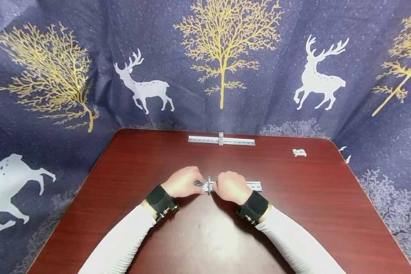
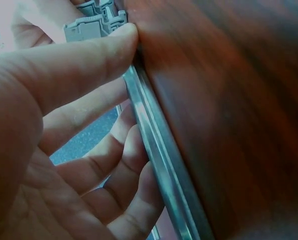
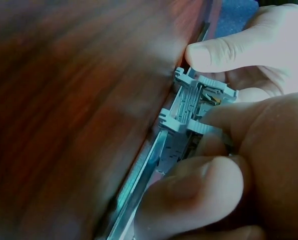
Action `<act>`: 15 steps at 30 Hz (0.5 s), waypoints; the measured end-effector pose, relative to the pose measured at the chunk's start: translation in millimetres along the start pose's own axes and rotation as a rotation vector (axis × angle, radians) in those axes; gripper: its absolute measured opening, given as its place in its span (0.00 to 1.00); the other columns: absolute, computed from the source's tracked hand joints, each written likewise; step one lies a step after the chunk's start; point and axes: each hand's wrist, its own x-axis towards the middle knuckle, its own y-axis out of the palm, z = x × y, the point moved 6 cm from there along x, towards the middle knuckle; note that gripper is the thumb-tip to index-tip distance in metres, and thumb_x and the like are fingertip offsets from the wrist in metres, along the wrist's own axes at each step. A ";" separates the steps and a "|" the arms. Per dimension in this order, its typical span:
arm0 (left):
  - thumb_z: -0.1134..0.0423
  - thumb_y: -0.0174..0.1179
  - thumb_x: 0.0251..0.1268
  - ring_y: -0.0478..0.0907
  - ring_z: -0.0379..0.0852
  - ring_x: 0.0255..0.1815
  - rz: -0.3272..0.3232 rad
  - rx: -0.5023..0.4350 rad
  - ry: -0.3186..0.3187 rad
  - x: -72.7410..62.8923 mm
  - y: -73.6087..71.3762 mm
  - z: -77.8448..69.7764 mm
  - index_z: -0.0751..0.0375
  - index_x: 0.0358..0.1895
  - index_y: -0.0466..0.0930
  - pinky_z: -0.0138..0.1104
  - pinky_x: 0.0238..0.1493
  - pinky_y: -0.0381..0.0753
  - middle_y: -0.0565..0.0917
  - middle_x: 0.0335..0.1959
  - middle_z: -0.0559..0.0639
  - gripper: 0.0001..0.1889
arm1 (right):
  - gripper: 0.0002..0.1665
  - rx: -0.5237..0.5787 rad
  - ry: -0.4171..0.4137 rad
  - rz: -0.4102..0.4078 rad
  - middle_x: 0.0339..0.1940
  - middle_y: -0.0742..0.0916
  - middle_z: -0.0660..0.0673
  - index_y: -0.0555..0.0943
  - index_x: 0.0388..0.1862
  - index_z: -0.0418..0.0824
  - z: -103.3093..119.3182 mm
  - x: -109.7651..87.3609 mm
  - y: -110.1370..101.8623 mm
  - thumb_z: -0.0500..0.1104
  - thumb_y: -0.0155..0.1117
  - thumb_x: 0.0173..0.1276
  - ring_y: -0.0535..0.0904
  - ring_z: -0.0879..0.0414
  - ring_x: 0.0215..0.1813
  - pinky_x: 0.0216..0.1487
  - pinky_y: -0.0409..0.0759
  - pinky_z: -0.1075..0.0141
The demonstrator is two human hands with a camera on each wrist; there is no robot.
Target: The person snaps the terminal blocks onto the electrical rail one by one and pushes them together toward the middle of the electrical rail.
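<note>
A metal DIN rail (image 1: pixel 255 186) lies sideways near the middle of the table, under both hands. My left hand (image 1: pixel 186 182) grips its left part, the thumb along the front edge and the fingers curled behind, as the left wrist view shows on the rail (image 2: pixel 156 142). Two grey terminal-block-like clips sit across the rail between the hands; the farther clip (image 3: pixel 191 95) is by the left thumb. My right hand (image 1: pixel 231 187) pinches the nearer clip (image 3: pixel 174 145), index finger over its back side and thumb bent low beside the rail. The fingers hide part of this clip.
Toward the table's back edge lies another DIN rail (image 1: pixel 239 142) with grey clips (image 1: pixel 220 139) at its middle. A small whitish part (image 1: pixel 299 152) rests at the back right. A dark blue curtain (image 1: pixel 260 95) with deer and trees hangs behind the red-brown table (image 1: pixel 140 156).
</note>
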 end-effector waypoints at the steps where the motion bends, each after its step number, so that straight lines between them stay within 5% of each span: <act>1: 0.57 0.84 0.59 0.76 0.40 0.35 -0.001 0.002 -0.001 0.4 -0.3 0.6 0.47 0.36 0.96 0.37 0.39 0.78 0.82 0.29 0.38 0.06 | 0.26 0.001 0.000 -0.003 0.20 0.83 0.45 0.78 0.17 0.47 0.3 0.2 -0.5 0.52 0.68 0.78 0.85 0.43 0.27 0.23 0.81 0.46; 11: 0.56 0.84 0.59 0.76 0.40 0.35 0.005 -0.006 0.006 2.9 0.2 3.8 0.47 0.37 0.96 0.36 0.39 0.78 0.82 0.30 0.38 0.07 | 0.27 0.016 -0.053 -0.052 0.20 0.82 0.46 0.78 0.17 0.48 -7.8 3.1 12.7 0.54 0.63 0.80 0.84 0.44 0.26 0.23 0.81 0.46; 15: 0.56 0.84 0.59 0.76 0.39 0.36 0.014 -0.019 -0.003 1.9 1.5 4.8 0.46 0.40 0.97 0.36 0.39 0.78 0.81 0.31 0.36 0.07 | 0.28 0.034 -0.020 -0.001 0.20 0.82 0.46 0.78 0.16 0.48 -6.3 3.0 11.5 0.53 0.64 0.80 0.84 0.44 0.26 0.25 0.82 0.45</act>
